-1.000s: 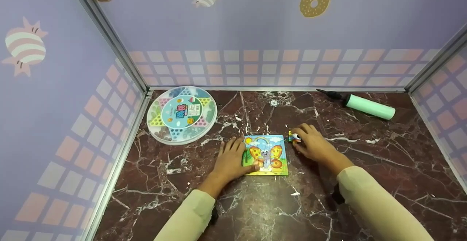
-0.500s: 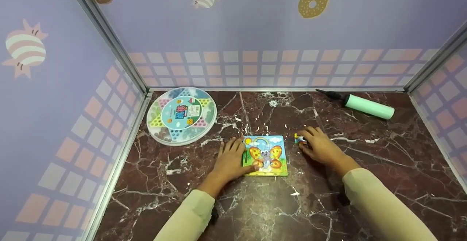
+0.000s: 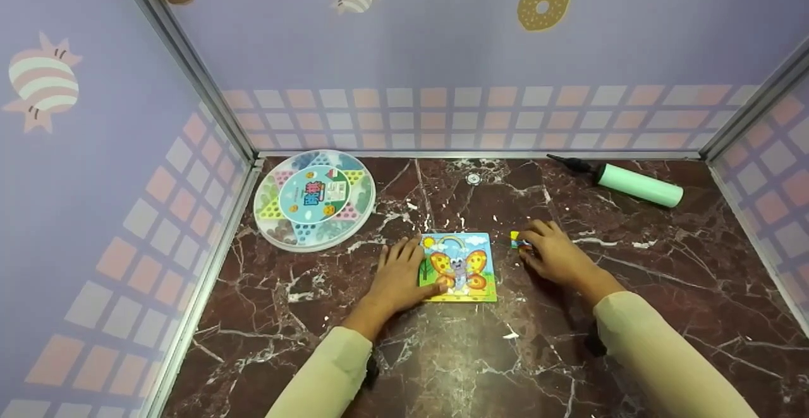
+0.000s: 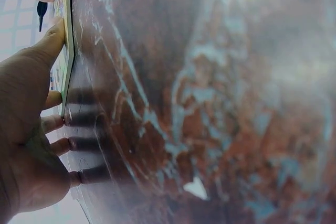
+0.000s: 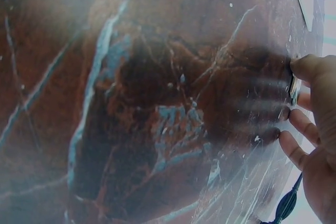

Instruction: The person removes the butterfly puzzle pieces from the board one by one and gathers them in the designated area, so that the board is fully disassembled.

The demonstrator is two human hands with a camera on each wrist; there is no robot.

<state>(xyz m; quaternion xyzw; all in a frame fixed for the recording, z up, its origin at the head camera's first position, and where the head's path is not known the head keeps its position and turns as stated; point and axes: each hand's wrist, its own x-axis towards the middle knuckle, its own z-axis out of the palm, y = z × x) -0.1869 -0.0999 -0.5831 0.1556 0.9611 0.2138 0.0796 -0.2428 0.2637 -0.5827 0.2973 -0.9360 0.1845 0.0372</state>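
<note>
A square jigsaw puzzle [image 3: 464,257] with a butterfly picture, sun and rainbow lies flat on the marble-patterned table. My left hand [image 3: 397,279] rests at its left side, the thumb over the lower part of the board and the fingers stretched along the left edge. To the right of the puzzle, my right hand [image 3: 553,253] pinches small puzzle pieces [image 3: 515,239] against the table. Only a yellow, green and orange corner of them shows; the fingers hide the rest. In the right wrist view the thumb and fingertips [image 5: 296,153] touch the table around them.
A round Chinese checkers set [image 3: 315,200] lies at the back left. At the back right is a mint green hand pump [image 3: 641,185] with a black nozzle. A small round disc [image 3: 473,179] is near the back wall. Patterned walls enclose the table on three sides.
My right hand has slid slightly right with the puzzle pieces, away from the board, and then stayed there. My left hand has stayed on the puzzle.
</note>
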